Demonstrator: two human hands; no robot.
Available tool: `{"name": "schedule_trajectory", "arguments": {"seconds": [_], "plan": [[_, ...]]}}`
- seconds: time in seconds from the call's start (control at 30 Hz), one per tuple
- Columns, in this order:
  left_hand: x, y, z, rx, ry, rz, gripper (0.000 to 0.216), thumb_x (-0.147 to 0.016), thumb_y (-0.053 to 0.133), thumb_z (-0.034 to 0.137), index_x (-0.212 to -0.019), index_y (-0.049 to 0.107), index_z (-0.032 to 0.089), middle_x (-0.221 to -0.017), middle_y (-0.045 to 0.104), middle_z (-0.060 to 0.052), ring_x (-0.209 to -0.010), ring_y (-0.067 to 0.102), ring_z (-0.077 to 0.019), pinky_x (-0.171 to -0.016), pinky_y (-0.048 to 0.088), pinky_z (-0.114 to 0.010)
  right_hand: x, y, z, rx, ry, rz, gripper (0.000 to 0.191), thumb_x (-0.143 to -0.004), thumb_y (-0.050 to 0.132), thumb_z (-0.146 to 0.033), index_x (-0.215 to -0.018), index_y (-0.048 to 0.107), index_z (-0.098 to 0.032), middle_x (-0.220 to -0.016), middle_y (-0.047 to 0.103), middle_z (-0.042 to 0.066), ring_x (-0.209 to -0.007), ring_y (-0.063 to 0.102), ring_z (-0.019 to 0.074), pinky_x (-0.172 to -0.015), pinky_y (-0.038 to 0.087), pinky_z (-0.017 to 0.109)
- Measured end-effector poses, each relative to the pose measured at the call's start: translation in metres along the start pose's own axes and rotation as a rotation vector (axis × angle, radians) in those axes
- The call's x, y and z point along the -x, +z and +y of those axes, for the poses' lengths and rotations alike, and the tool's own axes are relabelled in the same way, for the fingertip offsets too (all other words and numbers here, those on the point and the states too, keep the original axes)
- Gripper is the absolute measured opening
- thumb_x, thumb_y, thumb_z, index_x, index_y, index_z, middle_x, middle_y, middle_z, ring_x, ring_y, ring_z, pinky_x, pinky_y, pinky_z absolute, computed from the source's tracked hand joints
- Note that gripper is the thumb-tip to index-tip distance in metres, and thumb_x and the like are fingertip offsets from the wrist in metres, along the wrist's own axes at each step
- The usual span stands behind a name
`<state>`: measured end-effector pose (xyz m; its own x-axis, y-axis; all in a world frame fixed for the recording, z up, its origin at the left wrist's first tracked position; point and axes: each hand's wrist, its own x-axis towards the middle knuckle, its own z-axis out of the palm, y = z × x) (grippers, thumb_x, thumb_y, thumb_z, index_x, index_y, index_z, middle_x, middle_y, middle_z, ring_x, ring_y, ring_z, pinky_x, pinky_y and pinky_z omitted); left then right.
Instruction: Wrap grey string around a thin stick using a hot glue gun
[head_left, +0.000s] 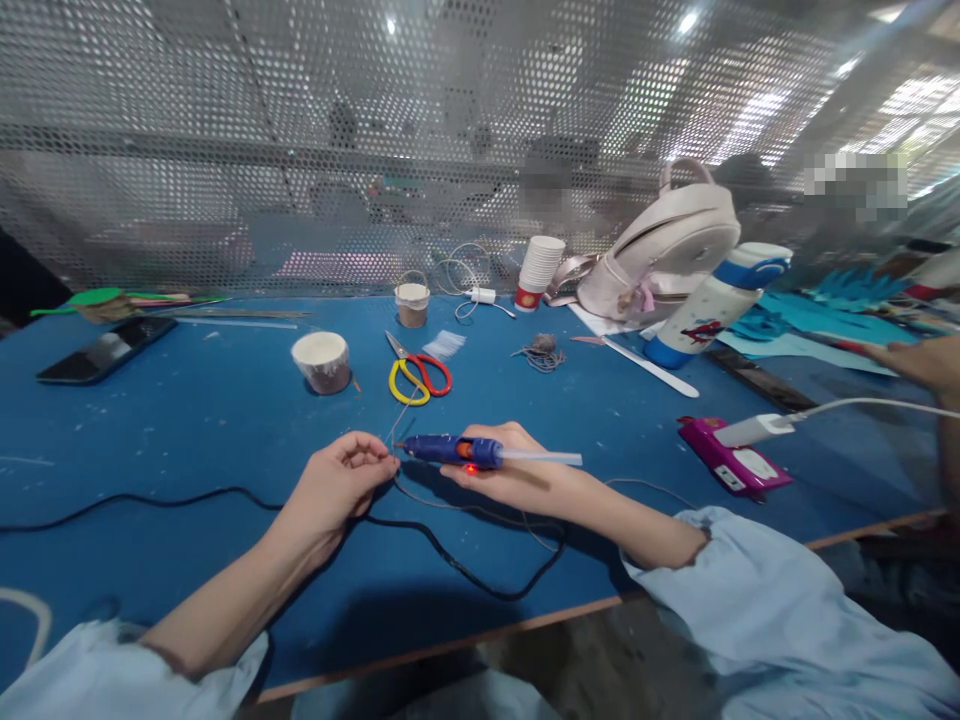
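Note:
My right hand [510, 470] is wrapped round a blue glue gun [442, 450] lying sideways, with a red light showing and a clear glue stick [544, 457] jutting from its back. Its nozzle points left, close to the fingertips of my left hand [349, 475]. Those fingertips pinch a thin grey cord [397, 425], which loops upward and also trails right across the table. What else may lie between the fingers is too small to make out. Just beyond are scissors [416, 375] with yellow and red handles and a wrapped paper cup [322, 362].
A black cable [457, 565] runs under my wrists. Farther back stand a small cup [412, 305], stacked paper cups [538, 272], a bundle of grey cord [544, 352], a backpack [667, 245] and a bottle [709, 310]. A phone [105, 350] lies left; another person's hand [919, 365] shows right.

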<state>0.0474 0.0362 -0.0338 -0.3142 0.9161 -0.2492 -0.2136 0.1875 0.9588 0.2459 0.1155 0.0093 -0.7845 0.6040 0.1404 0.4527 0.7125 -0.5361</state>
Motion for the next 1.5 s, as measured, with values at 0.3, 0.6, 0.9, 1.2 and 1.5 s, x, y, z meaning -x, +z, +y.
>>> {"name": "schedule_trajectory", "arguments": {"seconds": [0.3, 0.6, 0.9, 1.2, 1.5], "plan": [[-0.002, -0.001, 0.000, -0.008, -0.009, -0.008, 0.034, -0.055, 0.082, 0.030, -0.071, 0.055, 0.017, -0.047, 0.043, 0.010, -0.034, 0.027, -0.0008, -0.032, 0.017, -0.015, 0.001, 0.002, 0.003, 0.012, -0.034, -0.019, 0.029, -0.082, 0.058, -0.040, -0.067, 0.054, -0.016, -0.058, 0.051, -0.002, -0.050, 0.038, 0.0070, -0.052, 0.026, 0.022], [0.000, 0.001, 0.001, 0.009, -0.017, 0.025, 0.035, -0.054, 0.082, 0.029, -0.071, 0.054, 0.017, -0.047, 0.044, 0.010, -0.033, 0.026, -0.0002, -0.032, 0.015, -0.015, 0.002, -0.008, 0.010, -0.308, 0.227, -0.023, 0.031, -0.078, 0.057, -0.046, -0.070, 0.062, -0.016, -0.057, 0.052, -0.002, -0.051, 0.042, 0.0085, -0.047, 0.031, 0.021], [-0.001, -0.002, 0.002, 0.062, -0.011, 0.013, 0.035, -0.053, 0.082, 0.026, -0.071, 0.054, 0.017, -0.049, 0.047, 0.009, -0.034, 0.025, 0.0001, -0.033, 0.014, -0.015, -0.004, -0.012, 0.047, -0.145, 0.396, -0.086, 0.039, -0.081, 0.049, -0.049, -0.093, 0.066, -0.016, -0.074, 0.060, 0.001, -0.067, 0.051, 0.0143, -0.060, 0.038, 0.025], [0.008, 0.000, 0.014, 0.138, 0.028, 0.012, 0.033, -0.054, 0.081, 0.023, -0.074, 0.055, 0.017, -0.055, 0.053, 0.006, -0.035, 0.028, 0.0000, -0.033, 0.015, -0.014, 0.056, -0.039, 0.015, 0.313, 0.393, 0.087, 0.035, -0.084, 0.050, -0.047, -0.066, 0.056, -0.017, -0.065, 0.060, 0.003, -0.057, 0.049, 0.0131, -0.055, 0.030, 0.026], [0.011, 0.006, 0.011, 0.122, 0.057, 0.014, 0.035, -0.051, 0.082, 0.025, -0.072, 0.056, 0.017, -0.051, 0.052, 0.008, -0.035, 0.031, -0.0009, -0.033, 0.018, -0.014, -0.020, 0.037, -0.024, -0.837, 0.295, 0.050, 0.016, -0.075, 0.063, -0.027, -0.085, 0.060, -0.015, -0.079, 0.062, 0.001, -0.072, 0.056, 0.0109, -0.070, 0.046, 0.025]]}}
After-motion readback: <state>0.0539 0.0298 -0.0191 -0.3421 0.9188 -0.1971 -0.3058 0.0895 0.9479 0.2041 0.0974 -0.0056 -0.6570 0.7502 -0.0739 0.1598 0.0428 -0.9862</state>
